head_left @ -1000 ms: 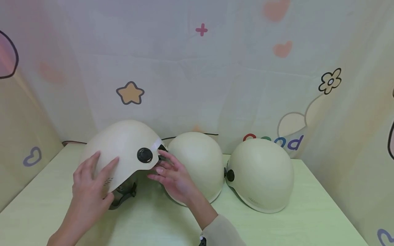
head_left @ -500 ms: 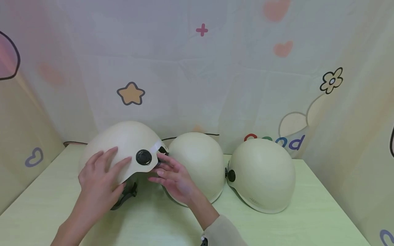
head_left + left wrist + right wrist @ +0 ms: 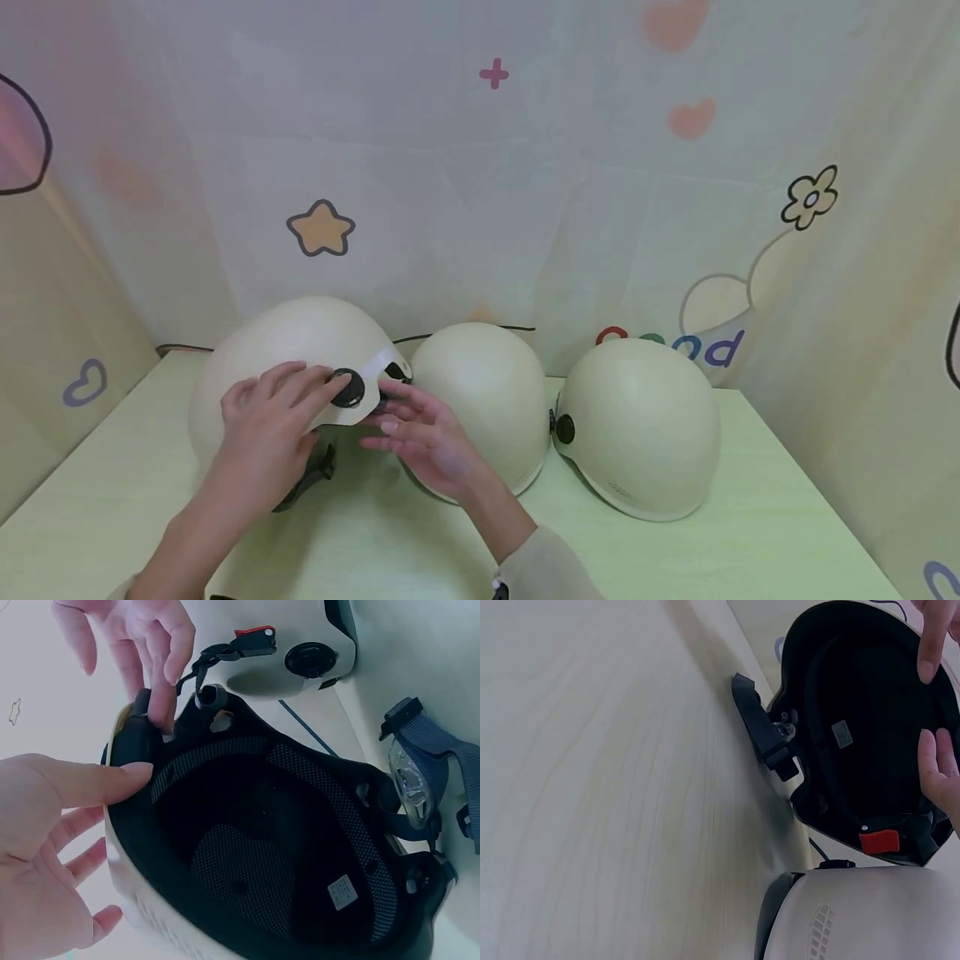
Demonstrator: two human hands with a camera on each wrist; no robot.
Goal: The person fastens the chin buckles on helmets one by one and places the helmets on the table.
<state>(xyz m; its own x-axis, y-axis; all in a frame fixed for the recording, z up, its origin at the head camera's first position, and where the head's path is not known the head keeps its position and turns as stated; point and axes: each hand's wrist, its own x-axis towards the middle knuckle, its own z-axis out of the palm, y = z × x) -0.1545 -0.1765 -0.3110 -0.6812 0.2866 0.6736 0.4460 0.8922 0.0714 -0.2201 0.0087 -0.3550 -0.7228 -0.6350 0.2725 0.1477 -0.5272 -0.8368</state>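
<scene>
Here, the tilted cream helmet (image 3: 270,342) occupied the left part of the bench (image 3: 420,558), its black interior, bearing a small pale label (image 3: 343,892), exposed in both wrist views. The left hand (image 3: 270,433) gripped its rim, thumb inside and the other fingers on the outer shell, one fingertip over the round black disc (image 3: 353,394). The right hand (image 3: 431,437) had its fingers extended at the helmet's front edge. A red tab (image 3: 880,841) and dark strap (image 3: 763,735) lay along the opening. The middle helmet (image 3: 480,408) stood just beside it, followed by the right-hand helmet (image 3: 641,425).
</scene>
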